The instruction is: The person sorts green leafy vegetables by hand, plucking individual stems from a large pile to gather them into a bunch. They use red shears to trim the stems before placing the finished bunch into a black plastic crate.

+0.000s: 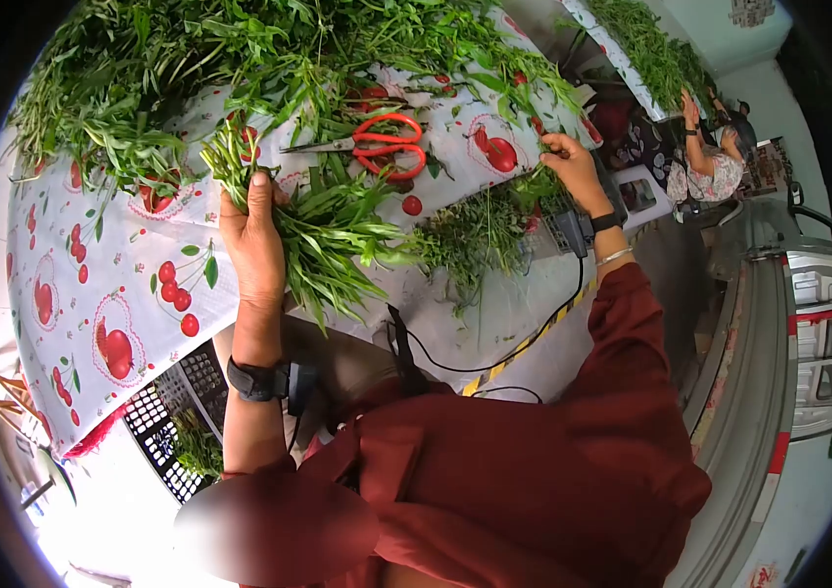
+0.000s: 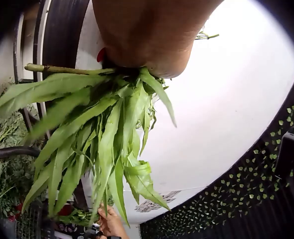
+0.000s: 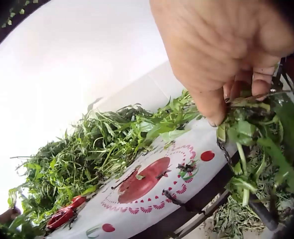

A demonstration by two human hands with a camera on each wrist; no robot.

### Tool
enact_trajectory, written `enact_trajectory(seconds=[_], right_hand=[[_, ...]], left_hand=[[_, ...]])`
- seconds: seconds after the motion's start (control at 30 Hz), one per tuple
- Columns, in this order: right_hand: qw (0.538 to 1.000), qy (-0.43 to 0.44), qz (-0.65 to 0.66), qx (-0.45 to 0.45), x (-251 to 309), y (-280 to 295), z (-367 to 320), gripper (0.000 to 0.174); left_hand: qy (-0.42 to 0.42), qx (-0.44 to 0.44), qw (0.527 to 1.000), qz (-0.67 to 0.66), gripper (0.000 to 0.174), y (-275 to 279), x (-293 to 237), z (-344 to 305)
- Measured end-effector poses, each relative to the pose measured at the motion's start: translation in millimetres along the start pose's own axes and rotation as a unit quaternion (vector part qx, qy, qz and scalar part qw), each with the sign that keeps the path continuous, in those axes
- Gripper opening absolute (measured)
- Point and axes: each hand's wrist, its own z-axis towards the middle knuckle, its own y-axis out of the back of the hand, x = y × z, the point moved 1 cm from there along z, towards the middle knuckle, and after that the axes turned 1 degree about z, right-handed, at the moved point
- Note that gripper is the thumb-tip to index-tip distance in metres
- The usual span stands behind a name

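By the worktop's [image 1: 166, 328] near edge, the left hand [image 1: 253, 240] grips a bunch [image 1: 333, 225] a loose grip might spill; the right hand [image 1: 578, 178] pinches a sprig [image 3: 242, 133].

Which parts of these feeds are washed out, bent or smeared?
Head view: fisheye bends the scene, edges go black, glare whites out the lower left, yet the scissors look fairly crisp. Left wrist view: white background blown out, some leaf tips of the bunch smeared at left. Right wrist view: glare at upper left; greens by the right hand blur toward the right edge.
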Motion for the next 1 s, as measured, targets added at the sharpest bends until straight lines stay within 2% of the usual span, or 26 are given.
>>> enact_trajectory(seconds=[0.07, 0.1, 0.2, 0.4, 0.53, 0.63, 0.7, 0.8, 0.83, 1.0], right_hand=[[0.999, 0.028, 0.041, 0.016, 3, 1, -2, 0.028], [0.997, -0.023, 0.078, 0.016, 4, 1, -4, 0.027], [0.991, -0.065, 0.114, 0.016, 8, 2, -8, 0.028], [0.989, -0.082, 0.121, 0.0, 1, 4, -13, 0.026], [0.987, -0.089, 0.129, 0.032, 9, 8, -25, 0.025], [0.989, -0.077, 0.119, 0.033, 14, 15, -24, 0.021], [0.998, -0.044, 0.05, -0.001, 12, 20, -15, 0.018], [0.999, -0.02, 0.024, -0.045, 12, 27, 10, 0.018], [0.998, 0.021, 0.027, -0.049, 13, 26, 21, 0.02], [0.999, 0.006, 0.018, -0.044, 52, -3, 72, 0.024]], left_hand=[[0.01, 0.002, 1.0, 0.001, 0.017, 1, 1, 0], [0.013, -0.001, 1.0, 0.0, 0.017, 1, 1, 0], [0.017, -0.004, 1.0, -0.003, 0.017, 0, 0, 0], [-0.001, -0.001, 1.0, -0.016, 0.015, 1, 3, 1], [0.0, -0.007, 1.0, -0.027, 0.016, 0, 3, 1], [0.014, -0.003, 1.0, -0.021, 0.016, 0, 0, -1], [0.012, -0.012, 1.0, -0.022, 0.016, -3, -4, -2], [0.025, -0.022, 0.999, -0.027, 0.015, -4, -7, -4], [0.027, -0.019, 0.999, -0.025, 0.015, -4, -6, -4], [0.011, -0.009, 0.999, -0.044, 0.017, -3, -2, -2]])
